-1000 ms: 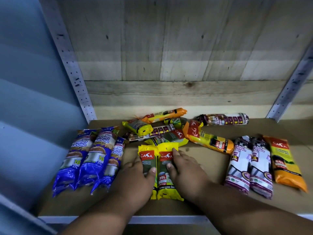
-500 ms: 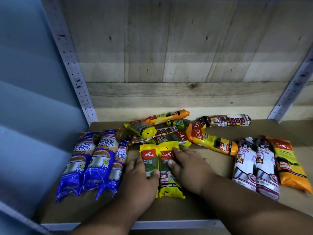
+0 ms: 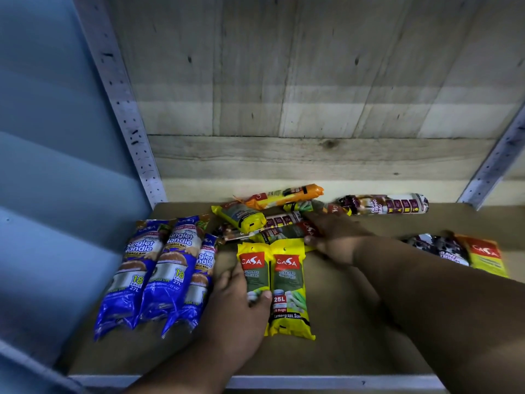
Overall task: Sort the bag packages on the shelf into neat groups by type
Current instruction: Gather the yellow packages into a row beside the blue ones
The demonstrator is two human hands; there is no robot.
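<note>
Two yellow Casa packages [image 3: 288, 285] lie side by side at the middle of the shelf board [image 3: 346, 354]. My left hand [image 3: 235, 305] holds the left one's edge, thumb on top. Three blue singlet-handle packages [image 3: 153, 274] lie in a row to the left. Behind is a mixed pile: a yellow roll [image 3: 241, 217], an orange package [image 3: 284, 193] and a maroon draw-string package [image 3: 383, 204]. My right hand [image 3: 338, 237] reaches into this pile and pinches the red-labelled end of a yellow-green package [image 3: 284, 233]. My right arm partly hides draw-string packages [image 3: 443, 248] and an orange package [image 3: 485, 257].
A wooden plank wall [image 3: 284, 109] closes the back. Perforated metal uprights stand at the left [image 3: 122, 103] and right [image 3: 494, 166]. The shelf's pale front edge [image 3: 312, 382] runs along the bottom. A blue wall lies to the left.
My right hand left the right yellow package and moved back to the pile, closing on the yellow-green package. My left hand stayed on the left yellow package.
</note>
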